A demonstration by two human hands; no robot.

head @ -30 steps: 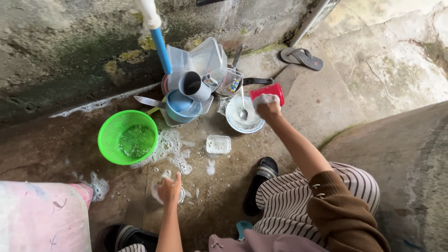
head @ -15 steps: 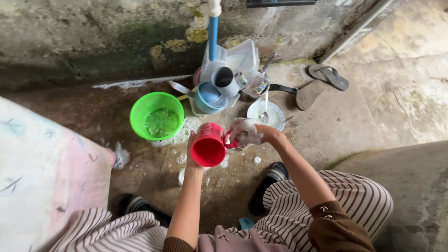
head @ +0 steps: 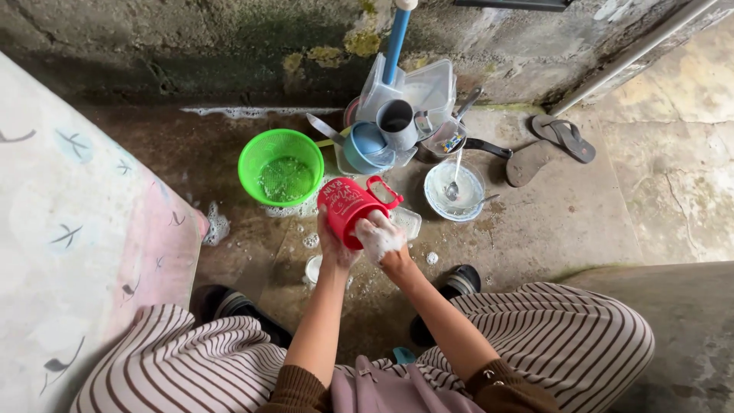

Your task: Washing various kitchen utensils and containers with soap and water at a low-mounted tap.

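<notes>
My left hand (head: 333, 246) grips a red plastic mug (head: 350, 206) from below, its bottom turned toward me and its handle pointing up-right. My right hand (head: 382, 243) presses a foamy white sponge (head: 377, 233) against the mug's lower side. Both hands are held above the wet concrete floor (head: 566, 214), over a small clear container (head: 406, 220) and a small white lid (head: 313, 268).
A green colander (head: 280, 166) sits to the left. A pile of tubs, a grey cup (head: 397, 125) and a blue cup (head: 365, 147) stands under a blue pipe (head: 396, 34). A white bowl with a spoon (head: 455, 190) lies to the right, sandals (head: 565, 138) beyond.
My right hand fetched the red mug from beside the bowl, my left hand took it, and the mug has been turned bottom-up while the sponge moved onto its side.
</notes>
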